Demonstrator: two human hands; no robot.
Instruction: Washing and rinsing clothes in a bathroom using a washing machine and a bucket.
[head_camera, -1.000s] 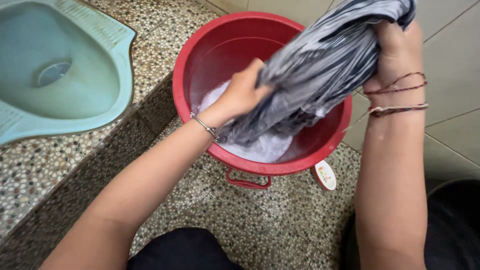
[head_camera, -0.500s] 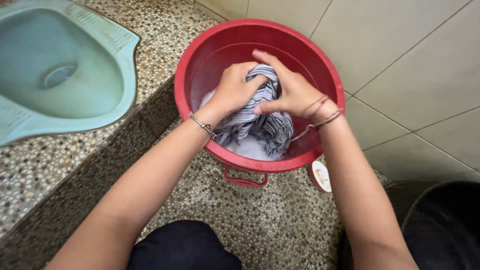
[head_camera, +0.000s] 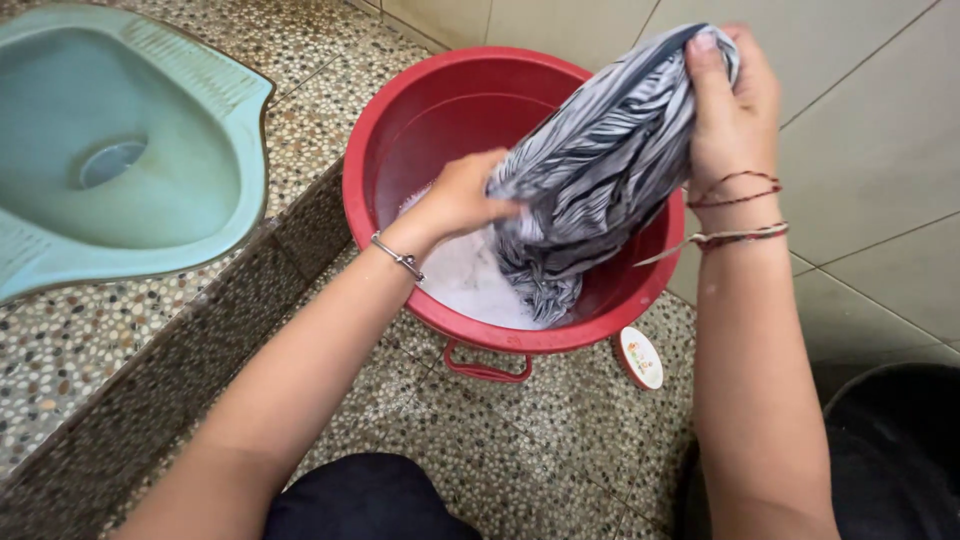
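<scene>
Overhead, head view: a person crouches over a wash tub on a speckled floor.
Cloth: a grey striped garment (head_camera: 600, 190) hangs half out of the red tub (head_camera: 400, 130), its lower end trailing into soapy water (head_camera: 465, 285).
Right hand: the right hand (head_camera: 730, 100) is closed on the garment's top end, raised above the tub's far rim, fingers wrapped over the bunched fabric.
Left hand: the left hand (head_camera: 460, 200) is clenched on the garment's lower part, just over the suds.
Cloth relative to grip: it stretches slantwise between the two fists, its tail below the left one.
Handling: soaked and limp, likely heavy with water and slick with soap; bunched handfuls look the surest hold.
Surroundings: a pale green squat pan (head_camera: 120, 170) sits on the raised step to the left; a small oval lid (head_camera: 641, 357) lies beside the tub.
</scene>
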